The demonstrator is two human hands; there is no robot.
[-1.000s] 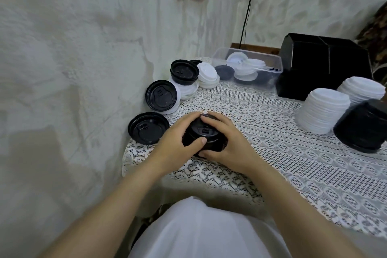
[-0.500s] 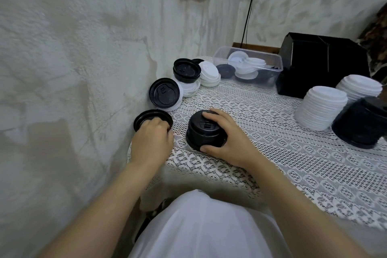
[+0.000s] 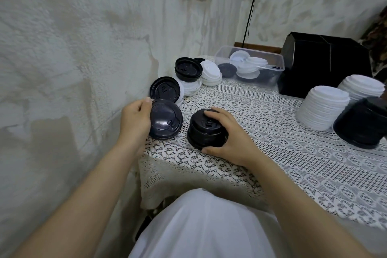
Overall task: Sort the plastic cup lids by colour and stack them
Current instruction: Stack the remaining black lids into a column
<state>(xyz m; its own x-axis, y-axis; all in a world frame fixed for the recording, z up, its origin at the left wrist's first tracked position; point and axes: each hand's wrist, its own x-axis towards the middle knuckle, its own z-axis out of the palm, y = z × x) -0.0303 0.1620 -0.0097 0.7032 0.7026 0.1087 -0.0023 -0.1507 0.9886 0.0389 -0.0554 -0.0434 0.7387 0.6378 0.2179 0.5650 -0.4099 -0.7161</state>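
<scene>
The tabletop (image 3: 272, 132), covered with white lace, stood against the wall. At its far side were a black box (image 3: 322, 65) and a clear container (image 3: 274, 78) with mixed lids inside. Two white lid stacks (image 3: 322, 107) and one tall black stack (image 3: 362, 125) stood at the right. Near the front, the right hand (image 3: 228, 132) curled around a short black lid stack (image 3: 206, 132) and held it on the cloth. Just beside it, the left hand (image 3: 136, 119) gripped one black lid (image 3: 165, 119) by its edge, tilted.
</scene>
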